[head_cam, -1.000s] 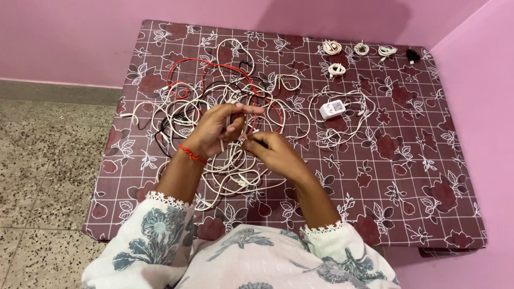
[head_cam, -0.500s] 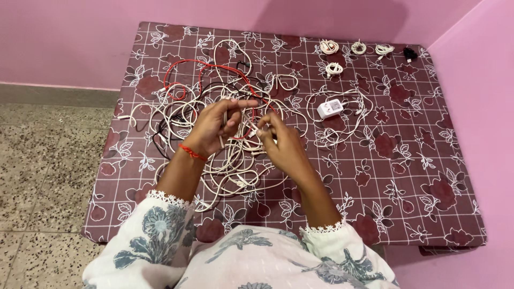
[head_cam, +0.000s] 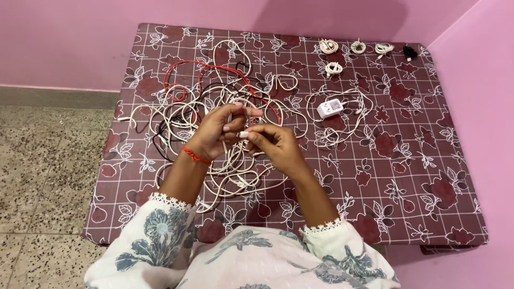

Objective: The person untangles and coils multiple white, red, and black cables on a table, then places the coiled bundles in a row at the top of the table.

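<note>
Both hands are up over the middle of the cable mess here. The left hand [head_cam: 217,131] has its fingers curled around a white cable [head_cam: 231,115] that runs up through the grip, and the right hand [head_cam: 270,143] is pinched shut on what looks like the small white plug end [head_cam: 243,134] of it, right beside the left fingertips, so the two hands are nearly touching. Underneath them the big tangle of white cables [head_cam: 214,160] is pretty much a knot, with a red cable [head_cam: 214,68] looping through the far side and a black cable [head_cam: 160,140] poking out on the left. Progress-wise I'd say it's early: four small coiled cables [head_cam: 334,68] sit neat in the far right corner of the floral tablecloth [head_cam: 417,176], so those look finished, but the heap is mostly unsorted. There's also a white charger adapter [head_cam: 330,108] with its own loose cord sprawled around it, well apart from the hands.
</note>
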